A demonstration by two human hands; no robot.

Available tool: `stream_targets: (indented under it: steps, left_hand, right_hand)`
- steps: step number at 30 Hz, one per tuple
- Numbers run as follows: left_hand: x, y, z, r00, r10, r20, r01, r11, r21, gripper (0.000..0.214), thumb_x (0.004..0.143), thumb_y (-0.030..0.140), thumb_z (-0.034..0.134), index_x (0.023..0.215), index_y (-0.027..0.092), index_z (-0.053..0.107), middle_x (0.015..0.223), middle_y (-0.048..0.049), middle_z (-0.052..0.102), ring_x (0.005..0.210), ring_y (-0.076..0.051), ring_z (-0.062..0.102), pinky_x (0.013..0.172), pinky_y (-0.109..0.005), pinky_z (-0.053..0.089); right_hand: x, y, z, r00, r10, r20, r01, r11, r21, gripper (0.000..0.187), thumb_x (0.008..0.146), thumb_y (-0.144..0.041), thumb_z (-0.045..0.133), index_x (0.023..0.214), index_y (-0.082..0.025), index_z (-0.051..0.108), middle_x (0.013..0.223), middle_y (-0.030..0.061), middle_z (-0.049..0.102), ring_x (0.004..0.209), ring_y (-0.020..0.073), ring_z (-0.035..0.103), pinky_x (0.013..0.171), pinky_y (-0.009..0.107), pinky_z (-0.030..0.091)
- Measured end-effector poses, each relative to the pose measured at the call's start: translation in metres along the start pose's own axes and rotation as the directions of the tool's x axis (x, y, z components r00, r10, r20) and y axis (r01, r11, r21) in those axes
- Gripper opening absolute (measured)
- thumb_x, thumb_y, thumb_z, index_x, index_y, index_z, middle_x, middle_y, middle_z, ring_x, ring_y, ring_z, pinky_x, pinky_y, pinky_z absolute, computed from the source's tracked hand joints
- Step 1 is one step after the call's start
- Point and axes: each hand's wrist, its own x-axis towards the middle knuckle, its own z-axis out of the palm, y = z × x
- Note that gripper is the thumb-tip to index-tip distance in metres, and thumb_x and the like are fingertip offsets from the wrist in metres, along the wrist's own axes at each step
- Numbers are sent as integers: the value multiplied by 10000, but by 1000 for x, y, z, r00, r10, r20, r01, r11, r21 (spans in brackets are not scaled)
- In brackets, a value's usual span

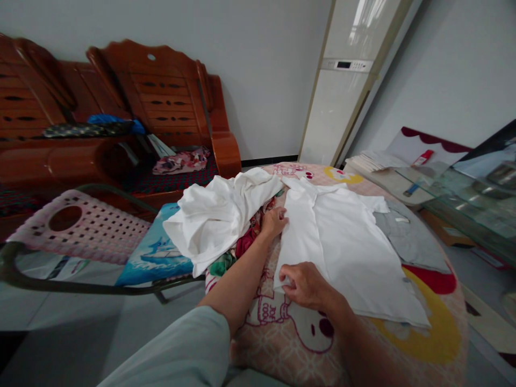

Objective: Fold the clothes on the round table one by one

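Observation:
A white T-shirt [346, 242] lies spread on the round table, its left side folded inward along a long crease. My right hand [304, 285] pinches the shirt's near left corner at the hem. Farther up the same side edge, my left hand [274, 221] has its fingers curled closed at the fabric; the fingertips are partly hidden. A rumpled white garment [217, 212] lies left of my left hand, on top of dark red and green patterned cloth [245, 242]. A folded grey garment [415, 236] lies beyond the T-shirt's right side.
A printed tablecloth [278, 349] covers the table. On the left stand a pink woven chair [92, 226] with a blue cushion [161, 252] and a wooden sofa [161, 97]. A tall air conditioner [334, 102] stands behind; a glass shelf [475, 199] is at right.

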Motion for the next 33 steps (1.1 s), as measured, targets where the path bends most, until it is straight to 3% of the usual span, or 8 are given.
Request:
stream_targets:
  steps: [6, 13, 18, 25, 33]
  left_hand:
    - [1, -1, 1, 1000, 5, -4, -5, 1000, -2, 348, 757, 203, 649, 1102, 164, 679, 785, -7, 690, 733, -139, 612, 729, -235, 459]
    - [3, -4, 2, 1000, 10, -9, -10, 1000, -2, 349, 747, 205, 658, 1093, 175, 683, 784, -4, 690, 730, -141, 610, 725, -238, 459]
    - [3, -4, 2, 1000, 14, -13, -14, 1000, -4, 351, 742, 206, 662, 1090, 169, 686, 787, -6, 691, 723, -141, 609, 727, -241, 459]
    - [2, -3, 2, 1000, -7, -16, 7, 1000, -9, 346, 748, 214, 665, 1092, 179, 690, 789, -9, 693, 729, -145, 614, 734, -244, 460]
    - [2, -2, 2, 1000, 13, -25, -13, 1000, -19, 339, 741, 187, 663, 1078, 166, 694, 759, -8, 684, 703, -144, 604, 723, -246, 461]
  right_hand:
    - [0, 2, 1, 1000, 17, -26, -16, 999, 38, 216, 693, -100, 531, 836, -213, 648, 576, -48, 567, 517, 92, 415, 560, 229, 226]
    - [-1, 6, 2, 998, -65, 17, 65, 998, -8, 222, 715, -88, 511, 715, -214, 694, 668, -7, 690, 614, 121, 566, 609, 240, 283]
    - [-3, 12, 1, 993, -113, 25, 113, 993, -35, 222, 754, -123, 537, 798, -228, 728, 830, 15, 744, 741, 154, 643, 665, 246, 340]
    - [-1, 5, 2, 997, -74, 34, 77, 992, -95, 145, 822, -306, 614, 879, -217, 714, 853, 33, 743, 770, 170, 659, 682, 253, 356]
    - [2, 0, 6, 996, -83, 17, 84, 974, -212, 170, 867, -278, 536, 809, -201, 677, 790, 32, 721, 699, 145, 622, 626, 262, 304]
